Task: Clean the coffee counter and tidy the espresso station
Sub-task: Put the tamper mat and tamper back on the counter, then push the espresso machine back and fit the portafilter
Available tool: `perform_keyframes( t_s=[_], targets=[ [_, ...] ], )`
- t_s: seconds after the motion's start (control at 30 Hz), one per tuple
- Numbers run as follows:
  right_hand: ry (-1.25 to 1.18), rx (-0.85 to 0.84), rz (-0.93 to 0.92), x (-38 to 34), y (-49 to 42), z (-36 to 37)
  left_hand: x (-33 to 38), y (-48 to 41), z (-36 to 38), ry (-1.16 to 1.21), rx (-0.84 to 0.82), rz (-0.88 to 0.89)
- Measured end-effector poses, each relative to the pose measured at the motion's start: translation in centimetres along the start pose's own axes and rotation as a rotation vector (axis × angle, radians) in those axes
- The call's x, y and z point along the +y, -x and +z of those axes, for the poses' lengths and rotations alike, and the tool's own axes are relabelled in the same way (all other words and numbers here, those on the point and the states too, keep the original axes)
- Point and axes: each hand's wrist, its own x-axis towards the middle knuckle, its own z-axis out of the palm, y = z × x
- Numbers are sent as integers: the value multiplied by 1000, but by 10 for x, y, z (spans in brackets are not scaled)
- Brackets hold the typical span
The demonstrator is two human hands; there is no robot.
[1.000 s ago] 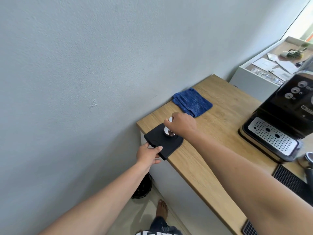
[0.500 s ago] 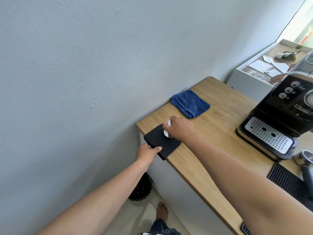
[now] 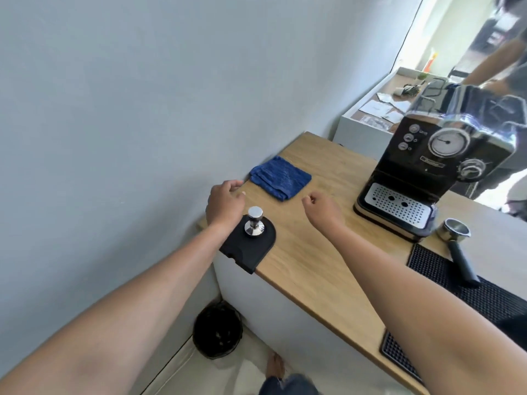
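Both hands are now lying clear of the tamping gear: half a second ago the right hand was gripping the tamper and the left hand was pinching the mat's edge, and both have let go.

One wooden counter (image 3: pixel 319 260) is running from frame centre toward the lower right. One black espresso machine (image 3: pixel 433 172) is standing at the right of the frame, its perforated drip tray facing the lower left. Two ribbed black bar mats are lying at the lower right edge: one (image 3: pixel 467 283) under the portafilter, one (image 3: pixel 396 354) nearer the bottom. One black bin (image 3: pixel 216 332) is sitting on the floor at bottom centre. One folded blue cloth (image 3: pixel 281 178) is lying flat just above centre, beside the wall.

One black tamping mat (image 3: pixel 251 246) is resting at the counter's left corner, its lip hanging over the front edge, its long axis running lower left to upper right. One portafilter (image 3: pixel 457 243) is lying at the right, basket toward the machine, handle pointing to the lower right.

The left hand (image 3: pixel 225 205) is hovering just left of the tamper, fingers loosely curled, holding nothing. The right hand (image 3: pixel 320 208) is hovering at frame centre, fingers half closed, holding nothing.

One steel tamper (image 3: pixel 254 223) is standing upright on the mat, knob up, long axis vertical.
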Motion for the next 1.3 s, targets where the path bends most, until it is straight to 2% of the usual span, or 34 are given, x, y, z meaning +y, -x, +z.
perform_keyframes(
  t_s=[0.23, 0.53, 0.67, 0.93, 1.03, 1.17, 1.3],
  targets=[
    [45, 155, 172, 70, 18, -57, 71, 1, 74, -75, -374, 205],
    [30, 328, 454, 149, 28, -109, 113, 21, 182, -233, -678, 215],
    [-21, 302, 566, 181, 26, -122, 125, 23, 219, -276, -721, 265],
    [-29, 206, 557, 218, 14, -115, 132, 11, 267, -300, -724, 239],
    [-41, 217, 544, 227, 12, -109, 125, 3, 279, -321, -727, 221],
    [-73, 264, 524, 229, 12, -101, 114, -1, 288, -356, -739, 303],
    [-75, 313, 527, 224, 5, -103, 112, -4, 290, -251, -704, 309]
  ],
)
